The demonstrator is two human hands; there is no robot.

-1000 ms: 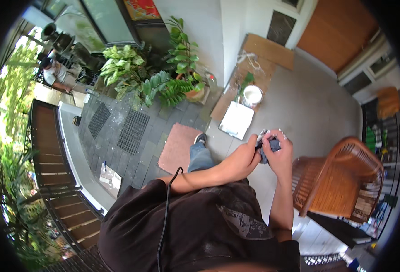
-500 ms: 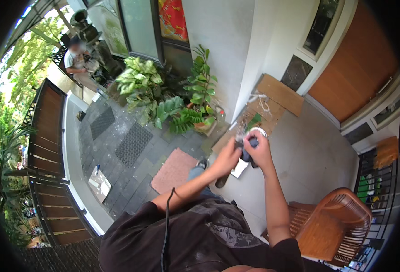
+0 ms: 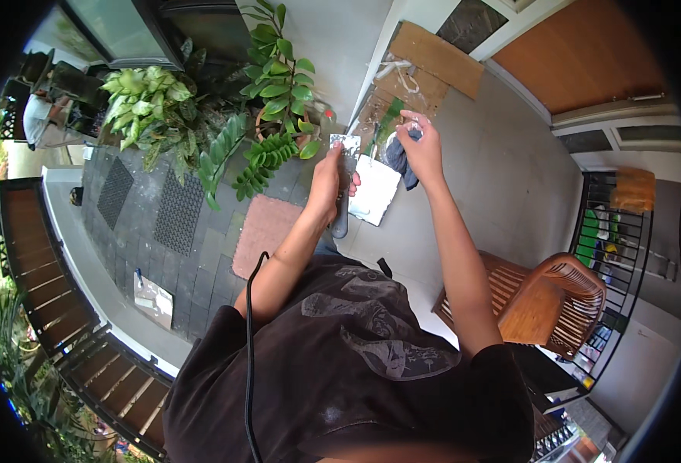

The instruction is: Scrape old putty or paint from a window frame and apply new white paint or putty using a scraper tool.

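My left hand is wrapped round a putty knife. Its wide metal blade points away from me, and the handle end sticks out below my palm. To the right, my right hand is raised with thumb and forefinger apart and nothing visible between them. A dark blue-grey cloth is just below and beside that hand; whether the other fingers touch it is hidden. Beyond the knife is a white, square-looking board. Part of a white round rim shows beside the cloth, mostly covered.
Brown cardboard with scraps lies along the wall. Potted plants stand ahead to the left, near a pink mat. A wooden chair is at my right. Another person sits at the far left.
My hands have moved apart; before, both were together at the dark cloth and the knife. My right hand's fingers have spread. The view has shifted, uncovering the white board.
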